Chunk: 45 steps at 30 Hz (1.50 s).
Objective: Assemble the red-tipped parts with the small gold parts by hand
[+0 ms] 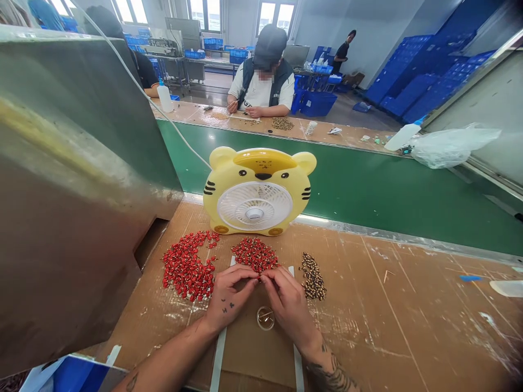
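Observation:
My left hand (227, 296) and my right hand (288, 302) meet at the near edge of a small pile of red pieces (255, 253), fingertips pinched together on a tiny piece too small to name. A larger heap of red pieces (186, 268) lies left of my left hand. A pile of small dark and gold pieces (312, 276) lies just right of my right hand. A small clear round dish (265, 318) sits between my wrists on a brown cardboard sheet (253, 348).
A yellow tiger-shaped desk fan (257, 190) stands behind the piles. A big metal housing (69, 179) fills the left. A green conveyor belt (368, 185) runs behind. Across it a person (263, 76) works at another bench. A white bottle (402, 136) and plastic bag (451, 144) lie at right.

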Available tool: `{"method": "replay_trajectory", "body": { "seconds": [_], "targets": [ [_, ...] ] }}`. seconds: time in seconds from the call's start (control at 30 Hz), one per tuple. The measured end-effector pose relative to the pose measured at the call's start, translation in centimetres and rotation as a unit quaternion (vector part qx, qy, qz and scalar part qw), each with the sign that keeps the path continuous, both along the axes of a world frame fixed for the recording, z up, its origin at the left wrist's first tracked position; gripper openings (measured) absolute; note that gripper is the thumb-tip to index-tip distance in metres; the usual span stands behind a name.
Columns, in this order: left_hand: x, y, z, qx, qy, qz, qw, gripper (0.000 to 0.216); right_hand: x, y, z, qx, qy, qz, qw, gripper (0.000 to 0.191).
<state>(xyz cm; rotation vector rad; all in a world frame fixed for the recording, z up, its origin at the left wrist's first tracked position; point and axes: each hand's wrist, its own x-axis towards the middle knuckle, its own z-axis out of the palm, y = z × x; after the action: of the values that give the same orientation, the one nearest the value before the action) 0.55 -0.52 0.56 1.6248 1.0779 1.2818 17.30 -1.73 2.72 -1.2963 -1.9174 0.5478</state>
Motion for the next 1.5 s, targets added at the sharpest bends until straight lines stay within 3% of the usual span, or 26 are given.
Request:
{"method": "replay_trajectory", "body": {
  "seconds": [0.3, 0.57, 0.87, 1.03, 1.3, 1.4, 1.5],
  "targets": [
    [0.0, -0.1, 0.1, 0.006, 0.0, 0.003, 1.0, 0.014, -0.3, -0.2, 0.0, -0.009, 0.024, 0.001, 1.0, 0.016],
    [0.0, 0.1, 0.3, -0.088, -0.073, 0.0, 0.993, 0.007, 0.2, -0.1, 0.2, -0.011, 0.098, 0.018, 0.995, 0.012],
    [0.2, 0.1, 0.0, -0.166, -0.117, -0.012, 0.979, 0.006, 0.6, 0.0, 0.2, -0.029, 0.075, 0.037, 0.996, 0.015],
    [0.1, -0.1, -0.2, -0.166, -0.1, 0.008, 0.981, 0.007, 0.2, 0.3, 0.3, -0.048, 0.062, 0.034, 0.996, 0.019],
    [0.4, 0.7, 0.3, -0.128, -0.009, -0.044, 0.991, 0.02, 1.9, 1.0, -0.4, -0.098, 0.073, -0.01, 0.992, 0.02],
    [-1.0, 1.4, 1.2, -0.05, 0.096, -0.021, 0.994, 0.021, 4.1, 1.7, -1.1, -0.068, 0.035, -0.067, 0.995, 0.022],
    [-3.9, 2.5, 2.7, 0.026, 0.255, 0.028, 0.966, 0.02, 5.5, 2.3, -1.7, -0.025, -0.022, -0.086, 0.996, 0.025]
  ]
}}
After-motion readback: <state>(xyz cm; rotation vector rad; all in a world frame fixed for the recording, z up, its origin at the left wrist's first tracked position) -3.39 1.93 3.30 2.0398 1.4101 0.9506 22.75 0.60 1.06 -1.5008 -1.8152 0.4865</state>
